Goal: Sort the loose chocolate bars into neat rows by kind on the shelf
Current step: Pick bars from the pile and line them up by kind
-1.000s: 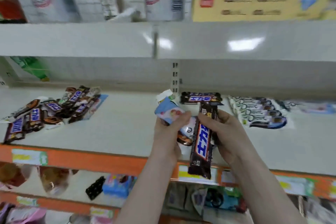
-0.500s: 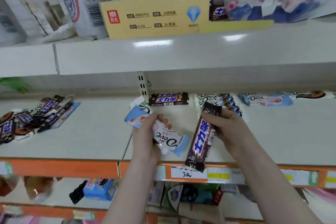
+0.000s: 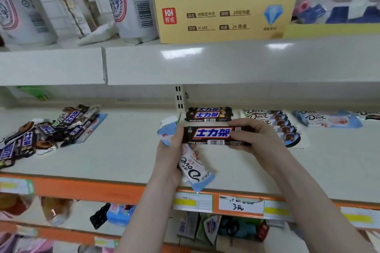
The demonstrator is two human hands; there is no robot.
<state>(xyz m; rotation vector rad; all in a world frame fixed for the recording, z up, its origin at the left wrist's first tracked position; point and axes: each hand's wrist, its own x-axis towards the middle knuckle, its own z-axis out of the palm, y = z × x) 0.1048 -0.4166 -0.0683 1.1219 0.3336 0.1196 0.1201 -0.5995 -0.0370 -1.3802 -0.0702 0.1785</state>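
My right hand [image 3: 253, 135] grips the right end of a dark brown Snickers bar [image 3: 211, 134], held level just above the shelf [image 3: 127, 150]. My left hand [image 3: 171, 156] holds a white and light-blue Dove bar [image 3: 194, 170] pointing toward me, and its thumb touches the Snickers bar's left end. Behind lie two stacked Snickers bars [image 3: 208, 114]. To the right is a row of Dove bars [image 3: 277, 123], then a light-blue Dove bar [image 3: 327, 119]. A loose pile of mixed bars [image 3: 47, 131] lies at the left.
The upper shelf [image 3: 226, 61] overhangs the work space and carries white bags and a yellow cardboard box [image 3: 224, 14]. An orange shelf edge with price tags [image 3: 240, 205] runs along the front. Packets fill the lower shelves.
The Snickers bar has turned from hanging upright to lying level and moved back toward the stacked pair. The Dove bar has swung to point toward me. The camera has moved closer.
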